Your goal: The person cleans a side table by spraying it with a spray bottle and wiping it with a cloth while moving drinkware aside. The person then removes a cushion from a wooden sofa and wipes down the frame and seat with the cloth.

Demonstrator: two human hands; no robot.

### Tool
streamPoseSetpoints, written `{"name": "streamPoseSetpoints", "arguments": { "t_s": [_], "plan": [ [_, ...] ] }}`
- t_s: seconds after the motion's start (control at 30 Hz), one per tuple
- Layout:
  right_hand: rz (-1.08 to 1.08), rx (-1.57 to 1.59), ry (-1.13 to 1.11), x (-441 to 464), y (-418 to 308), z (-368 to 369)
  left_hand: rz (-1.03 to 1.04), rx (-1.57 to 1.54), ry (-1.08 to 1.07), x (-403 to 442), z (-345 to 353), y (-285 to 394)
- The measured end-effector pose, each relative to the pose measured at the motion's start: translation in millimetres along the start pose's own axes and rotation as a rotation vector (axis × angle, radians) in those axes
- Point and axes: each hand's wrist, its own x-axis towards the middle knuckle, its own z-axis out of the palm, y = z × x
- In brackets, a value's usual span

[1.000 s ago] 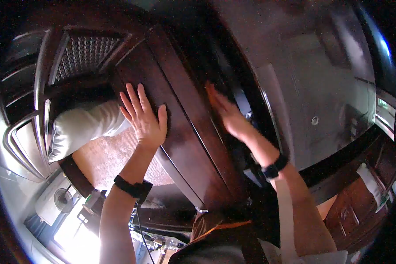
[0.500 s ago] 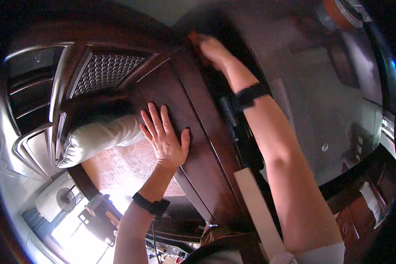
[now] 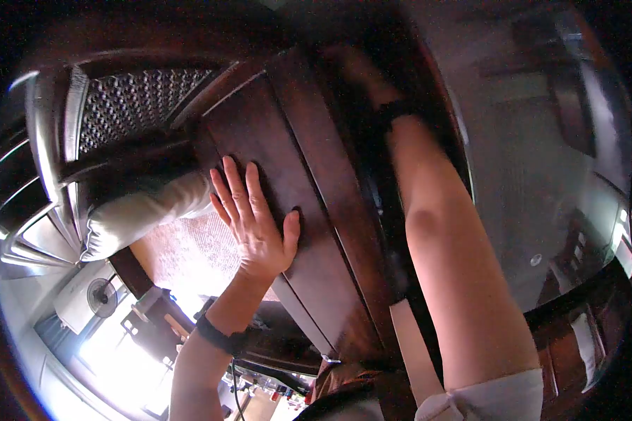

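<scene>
My left hand [image 3: 256,228] lies flat with spread fingers on a dark wooden panel [image 3: 260,133], close to the end of a shiny pale cushion [image 3: 147,210]. On the far side of the panel, my right arm reaches into a dark gap. My right hand [image 3: 354,67] is dim and blurred there, so its fingers and anything in them cannot be made out. Both wrists wear black bands.
A lattice panel [image 3: 137,105] in a dark wooden frame stands at the upper left. A woven mat [image 3: 193,245] lies below the cushion. A glossy grey surface [image 3: 527,189] fills the right side. A fan unit [image 3: 95,298] shows at lower left.
My right hand has moved up and away from me, deeper into the dark gap beyond the panel. My left hand has stayed flat on the panel while the view shifted.
</scene>
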Motion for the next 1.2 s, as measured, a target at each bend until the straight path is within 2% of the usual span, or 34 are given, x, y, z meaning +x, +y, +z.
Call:
{"name": "streamPoseSetpoints", "arguments": {
  "t_s": [0.1, 0.27, 0.57, 0.8, 0.9, 0.97, 1.1, 1.2],
  "plan": [
    [-0.010, 0.012, 0.012, -2, 5, 3, 0.019, 0.004, 0.002, -1, -1, 0],
    [0.007, 0.039, 0.060, -104, 16, -2, 0.041, 0.027, 0.029, 0, 1, -1],
    [0.302, 0.107, 0.099, -309, 33, -12, 0.043, 0.027, 0.028, 0, 1, -1],
    [0.412, 0.126, 0.114, -384, 26, -13, 0.071, 0.034, 0.041, -1, 0, -3],
    [0.354, 0.104, 0.109, -365, 23, -13, 0.062, 0.042, 0.025, -2, 0, -1],
    [0.255, 0.068, 0.099, -318, 21, -13, 0.089, 0.077, 0.047, 0, 0, -1],
    [0.052, 0.009, 0.090, -184, 22, -11, 0.073, 0.098, 0.030, -2, 1, -1],
    [0.002, -0.029, 0.077, -93, 37, -8, 0.080, 0.060, 0.031, -1, 3, -6]
  ]
}}
